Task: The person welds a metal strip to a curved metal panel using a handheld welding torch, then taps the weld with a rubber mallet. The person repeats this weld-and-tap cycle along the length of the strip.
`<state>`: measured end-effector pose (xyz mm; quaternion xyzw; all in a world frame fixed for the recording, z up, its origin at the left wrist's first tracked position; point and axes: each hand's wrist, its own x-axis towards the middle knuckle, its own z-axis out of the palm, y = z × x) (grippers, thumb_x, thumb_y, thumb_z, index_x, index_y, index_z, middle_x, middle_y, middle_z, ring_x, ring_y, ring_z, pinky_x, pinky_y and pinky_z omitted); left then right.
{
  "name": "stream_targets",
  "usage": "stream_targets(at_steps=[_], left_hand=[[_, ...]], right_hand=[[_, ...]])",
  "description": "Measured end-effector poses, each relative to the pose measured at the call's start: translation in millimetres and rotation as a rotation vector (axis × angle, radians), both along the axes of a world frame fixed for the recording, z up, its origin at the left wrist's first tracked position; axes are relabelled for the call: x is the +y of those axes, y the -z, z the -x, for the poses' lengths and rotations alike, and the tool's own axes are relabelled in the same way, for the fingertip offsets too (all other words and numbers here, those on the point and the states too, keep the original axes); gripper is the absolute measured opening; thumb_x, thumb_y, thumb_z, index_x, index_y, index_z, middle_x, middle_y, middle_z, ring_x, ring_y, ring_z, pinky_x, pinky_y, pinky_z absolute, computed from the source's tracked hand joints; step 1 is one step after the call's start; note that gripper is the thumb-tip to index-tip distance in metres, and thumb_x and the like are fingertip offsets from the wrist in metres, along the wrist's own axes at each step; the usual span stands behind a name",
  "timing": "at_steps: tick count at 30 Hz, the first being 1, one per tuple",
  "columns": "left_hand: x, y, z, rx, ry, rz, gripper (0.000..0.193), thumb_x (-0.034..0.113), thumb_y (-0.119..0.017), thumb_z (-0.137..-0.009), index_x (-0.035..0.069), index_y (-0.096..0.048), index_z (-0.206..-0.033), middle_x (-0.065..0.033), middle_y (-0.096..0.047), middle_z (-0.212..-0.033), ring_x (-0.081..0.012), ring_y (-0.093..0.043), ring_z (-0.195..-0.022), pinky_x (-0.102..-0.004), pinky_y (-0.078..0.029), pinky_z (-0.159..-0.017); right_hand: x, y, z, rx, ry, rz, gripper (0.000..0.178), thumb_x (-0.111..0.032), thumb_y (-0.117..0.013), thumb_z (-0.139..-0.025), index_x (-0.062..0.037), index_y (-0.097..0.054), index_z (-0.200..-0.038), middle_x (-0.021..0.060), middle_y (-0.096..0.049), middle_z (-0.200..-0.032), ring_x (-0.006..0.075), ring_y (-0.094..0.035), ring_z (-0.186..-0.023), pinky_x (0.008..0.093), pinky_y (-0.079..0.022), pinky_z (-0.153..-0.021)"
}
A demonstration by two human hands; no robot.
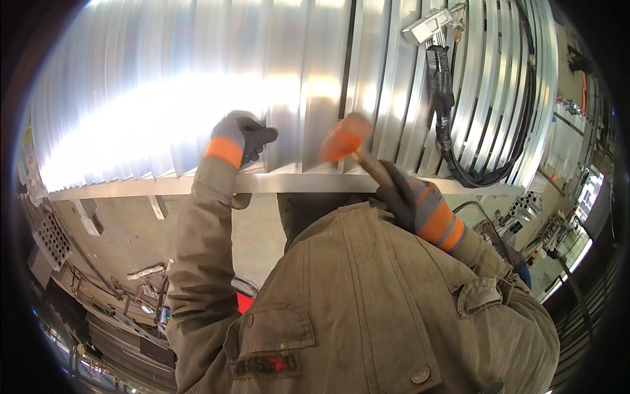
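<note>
My right hand (pixel 415 205), in a black, grey and orange glove, is closed around the handle of a mallet (pixel 349 136). The mallet's orange-red head is raised over the near part of the metal slats and slightly blurred. To its left, my left hand (pixel 245 139) wears a matching glove and rests at the near ends of the slats. Its thumb points right, apart from the other fingers, which are bent and partly hidden; nothing shows in it. Long shiny metal slats (pixel 321 85) lie side by side, with a metal rail (pixel 302 182) along their near edge.
A silver metal clamp-like piece (pixel 430 26) lies on the slats at the far right, with a thick black cable (pixel 443 98) looping down from it. Brackets (pixel 157 207) stick out below the rail. Perforated metal parts (pixel 54 238) and other equipment stand at the left and right.
</note>
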<state>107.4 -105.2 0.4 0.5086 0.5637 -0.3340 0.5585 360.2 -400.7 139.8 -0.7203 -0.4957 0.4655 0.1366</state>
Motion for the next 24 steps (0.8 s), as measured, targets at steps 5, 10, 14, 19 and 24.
stream_targets(at_steps=[5,10,14,19,24], left_hand=[[-15.2,-17.6,-13.4,-0.096,-0.068,-0.162,0.047,0.048,-0.084,-0.096,0.005,-0.08,-0.115,-0.0054,-0.072,-0.081,-0.0173,-0.064,-0.061,-0.0353,-0.053,-0.056],[-26.4,-5.6,-55.1,-0.064,0.172,-0.005,0.048,0.055,-0.081,-0.095,0.008,-0.079,-0.107,-0.0036,-0.072,-0.08,-0.0186,-0.064,-0.06,-0.0378,-0.056,-0.06],[-30.0,4.6,-68.7,-0.013,0.165,-0.03,0.043,0.05,-0.078,-0.097,0.007,-0.077,-0.096,-0.0046,-0.075,-0.08,-0.0196,-0.069,-0.064,-0.0399,-0.059,-0.064],[-29.2,3.9,-72.2,0.003,0.191,-0.003,0.044,0.05,-0.077,-0.098,0.007,-0.077,-0.092,-0.0044,-0.075,-0.081,-0.0193,-0.071,-0.066,-0.0399,-0.06,-0.065],[-29.8,1.0,-68.3,-0.035,0.198,-0.02,0.048,0.054,-0.075,-0.097,0.006,-0.077,-0.092,-0.0042,-0.075,-0.081,-0.0192,-0.071,-0.066,-0.0397,-0.059,-0.066]], right_hand=[[8.5,-12.2,-28.1,-0.126,0.074,-0.035,0.048,-0.024,-0.067,-0.11,-0.0043,-0.056,-0.152,0.0219,-0.07,-0.091,0.0362,-0.075,-0.08,0.0457,-0.056,-0.068],[8.1,-9.6,-42.0,-0.117,0.129,-0.042,0.047,-0.026,-0.068,-0.109,-0.0047,-0.058,-0.15,0.0188,-0.069,-0.087,0.0329,-0.072,-0.075,0.045,-0.054,-0.067],[-0.1,-2.6,-44.8,-0.073,0.132,-0.056,0.048,-0.027,-0.069,-0.109,-0.0042,-0.059,-0.149,0.019,-0.069,-0.085,0.0343,-0.072,-0.074,0.0457,-0.054,-0.066],[-6.6,-0.9,-48.1,-0.052,0.1,-0.05,0.052,-0.028,-0.069,-0.108,-0.0012,-0.058,-0.152,0.0213,-0.07,-0.084,0.0384,-0.074,-0.075,0.0467,-0.054,-0.066],[-8.6,-1.7,-51.3,-0.015,0.119,-0.016,0.055,-0.028,-0.069,-0.108,0.0005,-0.057,-0.153,0.0213,-0.071,-0.087,0.0375,-0.075,-0.078,0.0471,-0.055,-0.068]])
